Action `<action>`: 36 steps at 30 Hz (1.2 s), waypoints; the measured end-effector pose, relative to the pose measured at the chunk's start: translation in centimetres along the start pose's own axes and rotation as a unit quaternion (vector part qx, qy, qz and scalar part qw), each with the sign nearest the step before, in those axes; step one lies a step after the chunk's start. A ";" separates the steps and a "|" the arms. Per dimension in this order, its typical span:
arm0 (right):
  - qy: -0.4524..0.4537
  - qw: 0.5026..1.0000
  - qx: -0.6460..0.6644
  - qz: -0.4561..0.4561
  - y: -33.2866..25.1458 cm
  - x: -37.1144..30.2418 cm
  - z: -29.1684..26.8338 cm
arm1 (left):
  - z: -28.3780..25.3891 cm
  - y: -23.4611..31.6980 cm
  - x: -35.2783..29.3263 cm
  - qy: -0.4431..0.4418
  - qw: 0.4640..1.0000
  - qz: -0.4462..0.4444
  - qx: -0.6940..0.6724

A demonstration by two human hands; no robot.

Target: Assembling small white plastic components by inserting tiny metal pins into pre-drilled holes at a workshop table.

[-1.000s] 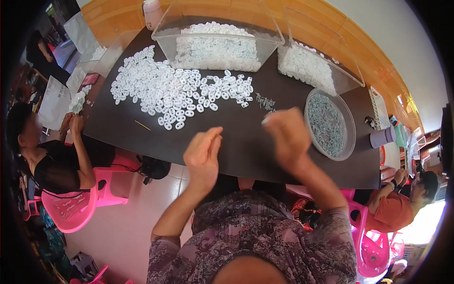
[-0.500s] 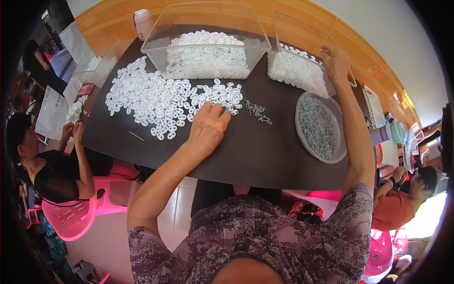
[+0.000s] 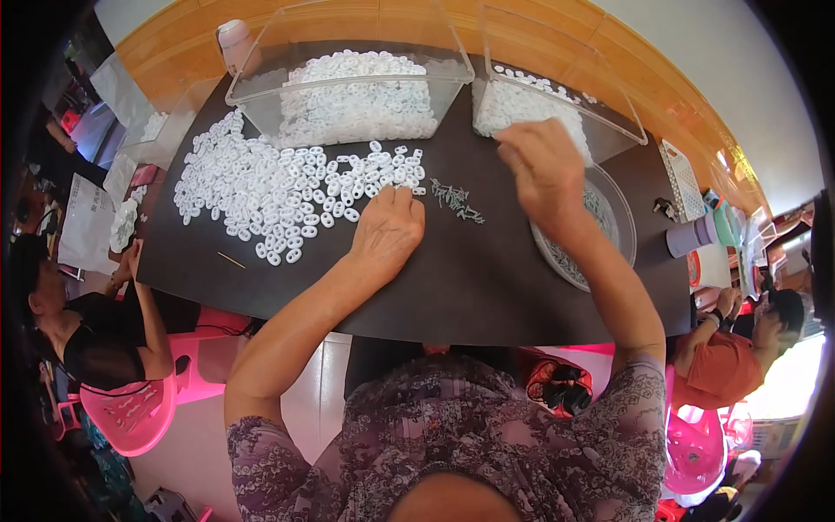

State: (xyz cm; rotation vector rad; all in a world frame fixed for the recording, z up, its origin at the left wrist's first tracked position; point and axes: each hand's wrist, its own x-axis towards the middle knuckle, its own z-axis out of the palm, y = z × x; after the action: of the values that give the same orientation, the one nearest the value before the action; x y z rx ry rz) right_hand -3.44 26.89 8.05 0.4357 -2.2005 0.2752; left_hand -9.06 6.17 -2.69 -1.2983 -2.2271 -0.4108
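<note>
My left hand rests on the dark table with its fingers curled closed, at the near edge of a pile of white oval two-holed plastic pieces. Its fingertips are turned away, so what they hold is hidden. My right hand is raised over the far part of a round clear tub of small grey screws. Its fingers are bent and smeared by motion, and I see nothing clearly in them. Between the hands lies a small heap of loose screws.
Behind the pile stands a large clear bin of white pieces; a second clear bin of them stands at the far right. A thin stick lies left. A pink bottle stands behind. People sit at both sides.
My right hand has come away from the far right bin, moving left and nearer to me. My left hand stays beside the white pieces. The whole view has shifted slightly.
</note>
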 end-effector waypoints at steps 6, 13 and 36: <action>-0.114 0.979 0.151 0.078 -3.7 -4.5 2.7 | -1.9 1.1 -1.2 -0.009 1.000 -0.009 -0.019; -0.211 0.811 0.407 0.364 -7.5 -6.0 3.6 | -5.5 2.2 -2.4 0.000 0.863 -0.291 -0.413; -0.262 0.749 0.464 0.394 -10.3 -5.1 3.2 | -6.6 3.2 -5.9 0.048 0.541 -0.398 -0.739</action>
State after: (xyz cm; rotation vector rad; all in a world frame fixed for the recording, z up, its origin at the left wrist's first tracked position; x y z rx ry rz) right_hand 1.36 17.43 2.51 0.0338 -2.5351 1.9733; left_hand -2.02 0.23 -0.78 -0.4431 -1.9014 -3.0405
